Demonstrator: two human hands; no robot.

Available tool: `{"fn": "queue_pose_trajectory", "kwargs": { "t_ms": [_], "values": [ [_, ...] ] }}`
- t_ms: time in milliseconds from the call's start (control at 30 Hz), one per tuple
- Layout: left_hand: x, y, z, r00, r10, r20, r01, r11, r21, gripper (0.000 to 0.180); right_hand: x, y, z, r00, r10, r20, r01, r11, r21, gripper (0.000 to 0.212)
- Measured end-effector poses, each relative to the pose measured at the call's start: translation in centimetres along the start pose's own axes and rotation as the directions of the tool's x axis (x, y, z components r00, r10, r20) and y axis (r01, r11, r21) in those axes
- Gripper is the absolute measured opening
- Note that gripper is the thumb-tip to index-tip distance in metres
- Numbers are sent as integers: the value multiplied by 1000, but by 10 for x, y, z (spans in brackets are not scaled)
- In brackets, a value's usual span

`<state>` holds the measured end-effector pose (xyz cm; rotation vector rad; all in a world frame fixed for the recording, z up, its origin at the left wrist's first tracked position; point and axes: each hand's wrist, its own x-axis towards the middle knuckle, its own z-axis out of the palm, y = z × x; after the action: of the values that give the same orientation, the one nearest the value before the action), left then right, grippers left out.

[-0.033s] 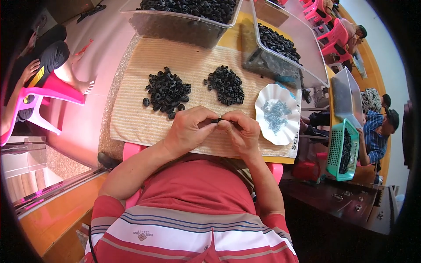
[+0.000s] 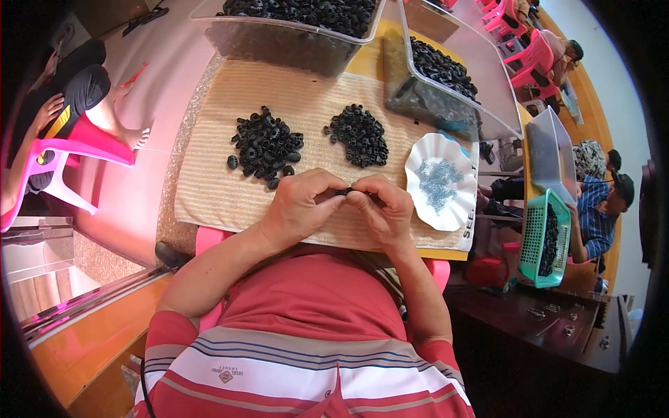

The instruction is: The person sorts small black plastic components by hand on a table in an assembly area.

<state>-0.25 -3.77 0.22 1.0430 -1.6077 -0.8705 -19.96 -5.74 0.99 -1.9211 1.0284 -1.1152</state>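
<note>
My left hand [image 2: 296,207] and my right hand [image 2: 385,209] meet over the near part of a striped cloth [image 2: 313,90]. Between their fingertips is a small black plastic piece [image 2: 343,191], like a cord lock; both hands pinch it and hide much of it. Beyond my left hand lies a loose pile of black plastic pieces [image 2: 267,146]. A second pile of smaller black hollow pieces [image 2: 357,136] sits farther right. Beside my right hand stands a white wavy-edged plate [image 2: 426,209], bearing a heap of tiny silvery springs [image 2: 440,182].
Two clear plastic bins, one at the far edge [image 2: 286,38] and one at the far right [image 2: 418,94], hold many black pieces. A green basket [image 2: 531,244] stands on another table to the right, near a person in blue [image 2: 596,209]. Someone sits on a pink chair [image 2: 90,150] at left.
</note>
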Motion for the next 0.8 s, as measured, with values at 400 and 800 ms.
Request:
{"fn": "queue_pose_trajectory", "kwargs": {
  "t_ms": [400, 800],
  "values": [
    [-3, 0, 0, 1000, 7, 14, -8, 1000, 30, 19, -4, 11, -12, 891, 377, 252, -453, 768, 453, 12],
    [-2, 4, -1, 999, 40, 14, -40, 999, 18, 20, -7, 9, -9, 821, 431, 374, -565, 520, 640, 19]
  ]
}}
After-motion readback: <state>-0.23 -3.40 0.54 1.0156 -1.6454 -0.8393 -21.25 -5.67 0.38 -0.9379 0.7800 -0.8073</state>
